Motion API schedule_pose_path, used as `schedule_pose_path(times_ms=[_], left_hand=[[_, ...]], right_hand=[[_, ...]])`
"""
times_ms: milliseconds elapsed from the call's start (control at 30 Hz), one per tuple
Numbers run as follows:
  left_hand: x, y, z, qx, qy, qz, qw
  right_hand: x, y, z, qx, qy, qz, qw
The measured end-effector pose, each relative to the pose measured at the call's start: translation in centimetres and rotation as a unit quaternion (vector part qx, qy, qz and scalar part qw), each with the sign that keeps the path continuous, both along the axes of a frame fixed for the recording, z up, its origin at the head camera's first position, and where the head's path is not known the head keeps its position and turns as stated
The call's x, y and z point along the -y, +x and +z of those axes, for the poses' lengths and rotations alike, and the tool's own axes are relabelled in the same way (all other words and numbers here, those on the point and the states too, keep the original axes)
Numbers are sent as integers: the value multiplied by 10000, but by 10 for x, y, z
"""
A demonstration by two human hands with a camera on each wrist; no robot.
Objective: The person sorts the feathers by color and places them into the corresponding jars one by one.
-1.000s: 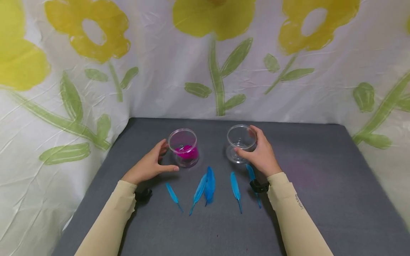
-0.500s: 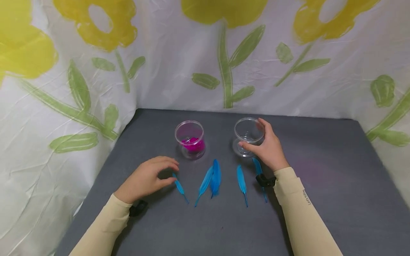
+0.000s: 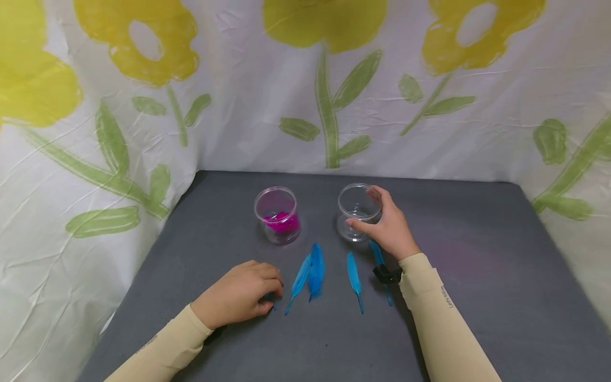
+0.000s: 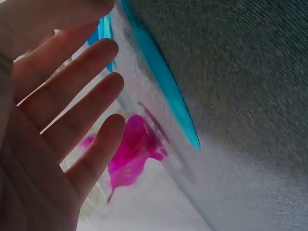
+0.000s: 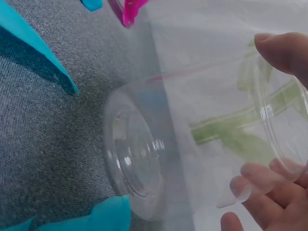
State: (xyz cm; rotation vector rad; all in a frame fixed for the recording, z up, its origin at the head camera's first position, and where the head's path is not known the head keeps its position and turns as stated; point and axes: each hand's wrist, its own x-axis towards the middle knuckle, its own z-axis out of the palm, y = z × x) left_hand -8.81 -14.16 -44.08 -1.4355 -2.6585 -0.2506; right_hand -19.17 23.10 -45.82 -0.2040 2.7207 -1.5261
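Over the leftmost blue feather (image 4: pixel 166 82) is my left hand (image 3: pixel 243 292), its thumb and index finger close around the quill part with a gap between them in the head view. Most of that feather is hidden by the hand; the left wrist view shows its tip on the cloth. With thumb and fingers curled round its side, my right hand (image 3: pixel 391 223) grips an empty clear cup (image 3: pixel 347 232), which stands upright on the table. To the left stands a second clear cup (image 3: pixel 274 199) with magenta feathers (image 3: pixel 281 222) inside.
Two overlapping blue feathers (image 3: pixel 315 270) lie mid-table. Another blue feather (image 3: pixel 354 273) lies right of them, and one more blue feather (image 3: pixel 377 252) is partly under my right wrist. The grey cloth-covered table (image 3: pixel 458 297) meets a flower-painted white curtain (image 3: pixel 238 132) behind.
My left hand has left the side of the cup with magenta feathers and come down toward me onto the leftmost blue feather. My right hand keeps its grip on the empty cup.
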Motion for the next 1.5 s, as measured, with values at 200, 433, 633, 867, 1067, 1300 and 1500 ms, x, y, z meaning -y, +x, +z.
schedule_pose_path(times_ms=[200, 433, 633, 867, 1067, 1300, 1500], left_hand=[[-7, 2, -1, -230, -433, -32, 9988], [-16, 5, 3, -959, -788, -119, 9922], [-19, 7, 2, -1299, -994, -120, 9865], [-18, 2, -1, -1381, -705, -178, 9877], [-18, -6, -1, -824, -5, -244, 9963], [-25, -16, 0, -279, 804, -200, 9962], [-29, -25, 9, 651, 1678, 7, 9837]], right_hand=[[3, 0, 4, 5, 41, 91, 10000], [2, -1, 6, -40, 44, 37, 10000], [1, -2, 9, -72, 44, 6, 10000], [0, -3, 10, -63, 58, 17, 10000], [0, -5, 13, -70, 57, 17, 10000], [-1, -3, 12, -3, 57, 1, 10000], [-1, 3, 2, 48, 16, 53, 10000]])
